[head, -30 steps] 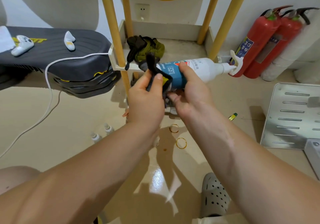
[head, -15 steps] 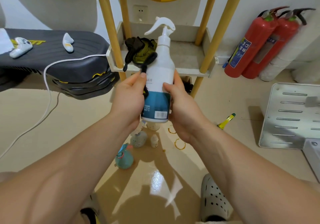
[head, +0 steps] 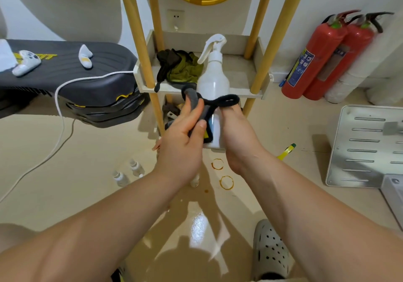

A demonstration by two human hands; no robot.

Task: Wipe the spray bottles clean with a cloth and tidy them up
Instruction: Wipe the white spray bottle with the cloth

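A white spray bottle with a white trigger head stands upright in front of me, held between both hands. My right hand grips its lower body from the right. My left hand holds a dark grey cloth against the bottle's left side, and the cloth wraps over the front and hides the label. Two small bottles stand on the floor to the lower left.
A wooden-post shelf right behind the bottle holds a bundle of dark and olive cloths. Two red fire extinguishers lean at the right wall. A black bench with a white cable is left, a white metal panel right.
The bottle went from lying sideways to standing upright. The cloth has now come round the front of the bottle, covering the blue label that showed half a second ago.
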